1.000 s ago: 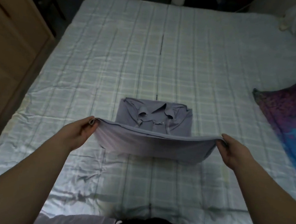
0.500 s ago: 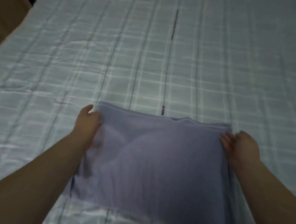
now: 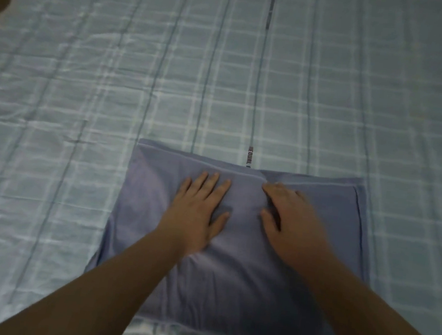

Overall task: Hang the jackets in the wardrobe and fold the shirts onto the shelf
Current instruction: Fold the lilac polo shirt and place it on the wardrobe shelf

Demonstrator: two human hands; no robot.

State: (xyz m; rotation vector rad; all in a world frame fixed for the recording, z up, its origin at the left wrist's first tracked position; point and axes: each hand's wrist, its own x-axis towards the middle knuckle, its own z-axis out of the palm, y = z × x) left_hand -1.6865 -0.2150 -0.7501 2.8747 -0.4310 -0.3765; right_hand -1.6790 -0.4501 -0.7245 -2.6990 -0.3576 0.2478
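One folded shirt (image 3: 236,272) of soft lavender-blue cloth is lying as a rough rectangle on the bed sheet (image 3: 223,85), near the person. A stitched hem is running along its far edge, and a narrow fold is showing down its right side. The sheet is pale blue-grey with a plaid of white and dark lines, slightly creased and faintly shiny. Two bare hands are pressing flat on the shirt's upper middle: the left hand (image 3: 199,206) is lying with fingers straight and spread, the right hand (image 3: 291,215) likewise flat, side by side, holding nothing.
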